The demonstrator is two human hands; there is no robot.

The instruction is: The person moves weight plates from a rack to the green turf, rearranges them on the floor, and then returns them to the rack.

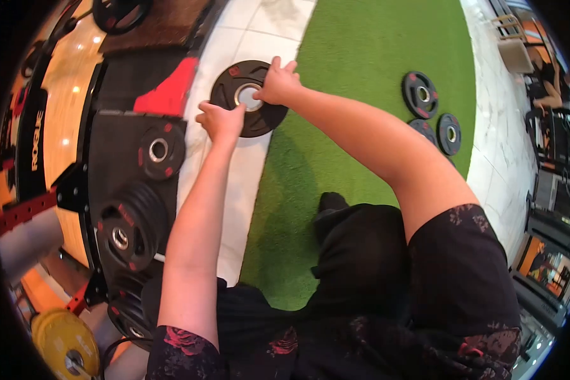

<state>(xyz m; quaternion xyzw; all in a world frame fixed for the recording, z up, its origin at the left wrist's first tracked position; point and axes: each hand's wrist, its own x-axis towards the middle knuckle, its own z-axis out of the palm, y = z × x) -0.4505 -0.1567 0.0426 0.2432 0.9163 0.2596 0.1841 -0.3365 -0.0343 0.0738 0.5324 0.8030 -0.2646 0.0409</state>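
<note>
A black weight plate [242, 124] with red marks and a metal ring round its centre hole lies or hovers over the white tile strip beside the green turf; its exact height cannot be told. On its left edge is my left hand [223, 121], fingers apart and thumb toward the ring. My right hand [278, 81] is at the plate's upper right, thumb by the ring, other fingers spread. Whether either hand bears its weight is not visible.
Left on black matting are a single plate [161, 150] and a stack of plates [132, 225]. Several plates [419, 95] rest on the turf [354, 95] at right. A yellow plate [63, 342] is at lower left. A person [548, 85] is at far right.
</note>
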